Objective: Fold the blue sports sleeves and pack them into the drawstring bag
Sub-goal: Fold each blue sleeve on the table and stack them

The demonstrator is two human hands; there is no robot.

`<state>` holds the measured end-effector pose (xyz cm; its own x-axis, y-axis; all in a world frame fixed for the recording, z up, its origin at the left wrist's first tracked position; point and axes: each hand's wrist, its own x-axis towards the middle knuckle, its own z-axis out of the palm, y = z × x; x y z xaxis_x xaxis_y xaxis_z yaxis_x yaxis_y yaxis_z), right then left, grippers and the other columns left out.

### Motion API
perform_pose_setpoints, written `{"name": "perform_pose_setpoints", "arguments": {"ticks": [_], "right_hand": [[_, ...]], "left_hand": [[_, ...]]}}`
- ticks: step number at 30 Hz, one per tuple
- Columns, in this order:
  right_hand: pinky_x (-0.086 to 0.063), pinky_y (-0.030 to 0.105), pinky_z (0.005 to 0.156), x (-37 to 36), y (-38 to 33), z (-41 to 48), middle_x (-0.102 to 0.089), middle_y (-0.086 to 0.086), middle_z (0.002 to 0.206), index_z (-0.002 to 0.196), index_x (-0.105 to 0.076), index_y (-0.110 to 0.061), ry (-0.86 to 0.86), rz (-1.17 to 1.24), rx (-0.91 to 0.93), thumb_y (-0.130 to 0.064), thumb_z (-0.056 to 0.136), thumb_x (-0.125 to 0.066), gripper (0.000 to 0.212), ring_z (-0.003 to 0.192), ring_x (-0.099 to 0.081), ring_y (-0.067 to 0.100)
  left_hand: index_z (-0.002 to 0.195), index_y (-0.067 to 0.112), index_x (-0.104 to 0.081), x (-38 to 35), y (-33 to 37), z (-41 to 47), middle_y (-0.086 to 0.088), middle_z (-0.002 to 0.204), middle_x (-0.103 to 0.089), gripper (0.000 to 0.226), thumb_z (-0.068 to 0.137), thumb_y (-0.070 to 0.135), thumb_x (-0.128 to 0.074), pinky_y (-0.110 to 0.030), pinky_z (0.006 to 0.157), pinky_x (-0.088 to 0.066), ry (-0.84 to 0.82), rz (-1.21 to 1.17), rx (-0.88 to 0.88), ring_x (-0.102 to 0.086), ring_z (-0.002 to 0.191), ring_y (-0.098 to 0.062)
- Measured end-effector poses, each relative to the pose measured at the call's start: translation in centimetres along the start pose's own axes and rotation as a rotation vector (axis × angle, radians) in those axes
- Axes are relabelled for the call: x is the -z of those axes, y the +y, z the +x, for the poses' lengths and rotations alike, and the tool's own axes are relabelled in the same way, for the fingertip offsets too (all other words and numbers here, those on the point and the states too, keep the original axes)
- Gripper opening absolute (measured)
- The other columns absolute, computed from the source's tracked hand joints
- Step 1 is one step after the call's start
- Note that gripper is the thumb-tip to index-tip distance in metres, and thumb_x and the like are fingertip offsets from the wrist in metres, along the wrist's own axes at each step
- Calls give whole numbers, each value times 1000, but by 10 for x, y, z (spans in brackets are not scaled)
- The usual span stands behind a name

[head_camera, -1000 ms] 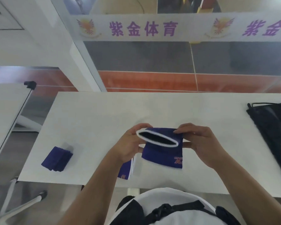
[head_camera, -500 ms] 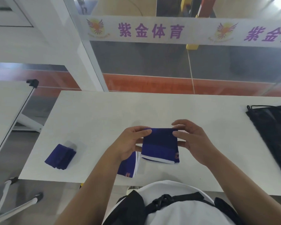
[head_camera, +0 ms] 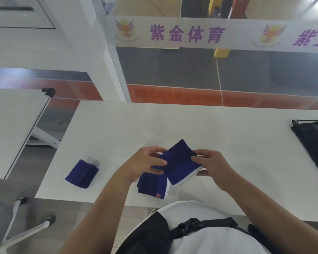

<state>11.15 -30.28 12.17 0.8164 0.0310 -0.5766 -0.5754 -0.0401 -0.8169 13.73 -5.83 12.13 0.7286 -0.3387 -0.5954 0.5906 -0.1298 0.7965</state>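
Note:
Both hands hold one folded blue sleeve (head_camera: 180, 162) with a white edge, tilted just above the white table (head_camera: 228, 136). My left hand (head_camera: 145, 163) pinches its left side and my right hand (head_camera: 212, 166) grips its right corner. Under it, near the front edge, lies another folded blue sleeve (head_camera: 152, 186) with a small orange logo. A third folded blue sleeve (head_camera: 82, 174) rests at the table's left. The black drawstring bag (head_camera: 312, 143) lies flat at the right edge, partly cut off by the frame.
A second white table (head_camera: 13, 121) stands to the left with a gap between. Chair legs (head_camera: 26, 230) show at the lower left. A glass wall with a purple-lettered banner (head_camera: 187, 34) runs behind the table.
The sleeve, held with its white-rimmed mouth spread between the hands a second ago, is now folded flat and turned at an angle. The view has shifted slightly to the left.

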Motion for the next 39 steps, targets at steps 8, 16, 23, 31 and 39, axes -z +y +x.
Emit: {"name": "perform_pose_setpoints", "arguments": {"ticks": [8, 16, 23, 31, 39], "right_hand": [[-58, 44, 91, -39, 4, 15, -75, 14, 112, 119, -69, -12, -188, 45, -135, -10, 90, -68, 29, 95, -71, 25], [-59, 43, 83, -68, 46, 12, -75, 16, 102, 116, -67, -3, -39, 276, -208, 7, 86, -66, 31, 83, -71, 29], [-58, 32, 59, -84, 60, 30, -77, 16, 96, 105, -70, 2, 85, 54, -253, -5, 87, -72, 19, 75, -74, 26], [-60, 32, 55, -107, 74, 38, -76, 14, 86, 91, -74, -3, 226, -49, -179, -10, 87, -74, 8, 65, -73, 22], [-62, 41, 74, -103, 102, 39, -73, 2, 89, 96, -69, -19, 298, -239, -69, -16, 85, -74, 12, 83, -71, 22]], "left_hand": [[110, 11, -72, 24, -29, -5, -7, 106, -77, 23, 88, 20, -75, -43, 85, -60, 132, -27, 24, -74, 96, -24], [110, 11, -67, 28, -83, -8, -10, 107, -74, 18, 94, 19, -68, -29, 60, -57, 339, -138, 50, -71, 93, -26], [114, 12, -63, 37, -108, -8, -8, 108, -71, 21, 93, 11, -67, -32, 63, -61, 339, 1, 7, -71, 92, -25], [135, 25, -57, 45, -111, 9, 1, 121, -60, 40, 97, 11, -60, -37, 82, -60, 304, 518, -163, -63, 95, -17], [138, 28, -54, 46, -124, 16, 6, 122, -57, 45, 95, 16, -64, -28, 88, -54, 298, 629, -218, -59, 97, -12]]}}
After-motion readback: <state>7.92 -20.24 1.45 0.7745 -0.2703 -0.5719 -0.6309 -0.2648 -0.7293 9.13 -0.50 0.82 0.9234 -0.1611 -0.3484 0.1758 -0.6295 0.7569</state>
